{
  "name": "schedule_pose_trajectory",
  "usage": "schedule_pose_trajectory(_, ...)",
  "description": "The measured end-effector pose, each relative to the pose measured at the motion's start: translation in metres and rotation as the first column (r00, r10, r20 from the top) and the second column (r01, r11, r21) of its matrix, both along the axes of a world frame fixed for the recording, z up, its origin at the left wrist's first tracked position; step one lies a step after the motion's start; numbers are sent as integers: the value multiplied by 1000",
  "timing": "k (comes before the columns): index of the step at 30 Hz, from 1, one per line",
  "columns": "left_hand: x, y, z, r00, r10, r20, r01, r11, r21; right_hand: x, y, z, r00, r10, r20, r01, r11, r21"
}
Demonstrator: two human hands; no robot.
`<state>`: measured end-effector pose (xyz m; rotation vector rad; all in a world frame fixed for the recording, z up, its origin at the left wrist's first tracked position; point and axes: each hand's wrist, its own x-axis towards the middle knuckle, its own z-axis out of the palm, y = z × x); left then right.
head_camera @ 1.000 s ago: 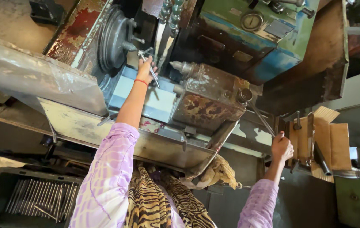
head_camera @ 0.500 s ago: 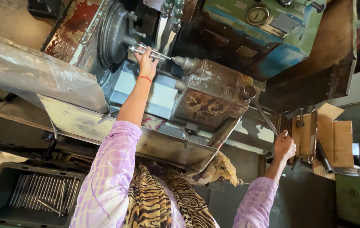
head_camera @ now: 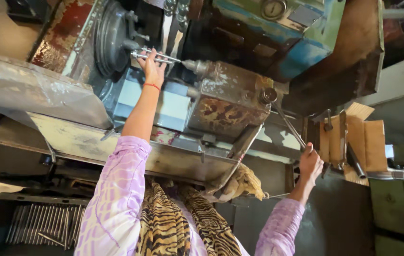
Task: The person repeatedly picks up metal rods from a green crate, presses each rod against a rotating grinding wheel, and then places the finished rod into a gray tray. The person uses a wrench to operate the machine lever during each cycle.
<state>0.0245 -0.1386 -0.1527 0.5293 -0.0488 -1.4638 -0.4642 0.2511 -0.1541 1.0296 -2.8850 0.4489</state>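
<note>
Your left hand [head_camera: 153,70] is clenched around a thin shiny metal rod [head_camera: 157,56] at 11 o'clock, beside the dark round chuck [head_camera: 112,40]. Your right hand [head_camera: 310,165] grips the long steel lever handle [head_camera: 288,124] at 3 o'clock.

A torn brown cardboard box [head_camera: 360,137] stands at right; a round gauge dial [head_camera: 273,8] sits up top.

hands: two, left hand [head_camera: 153,68] and right hand [head_camera: 310,164]
metal rod [head_camera: 157,56]: one, in the left hand
lever handle [head_camera: 287,123]: one
round gauge [head_camera: 270,8]: one
cardboard pieces [head_camera: 360,137]: two
rods in tray [head_camera: 40,225]: too many to count
</note>
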Motion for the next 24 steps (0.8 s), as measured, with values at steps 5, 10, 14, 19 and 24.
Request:
schedule_pose_trajectory(5, -1, -7, -3, 1000, 5, -22, -4, 1000, 31, 17, 13, -2, 958, 217, -187, -268, 908, -321)
schedule_pose_trajectory(10, -11, -22, 23, 974, 162, 158, -193, 959, 208, 56, 59, -48, 956, -176, 234, 275, 814, -513)
schedule_pose_trajectory(14, -12, 9, 61, 989, 118, 94, -82, 944, -320, 160, 116, -133, 789, -16, 614, 574, 376, -727)
schedule_pose_trajectory(19, 22, 117, 81, 920, -115, 375, 295, 833, -468, 242, 154, -164, -31, 170, 985, 928, 371, -34)
schedule_pose_trajectory(24, 71, 188, 56, 747, -125, 653, 397, 872, -288, 246, 139, -137, 69, 286, 956, 939, 306, -159)
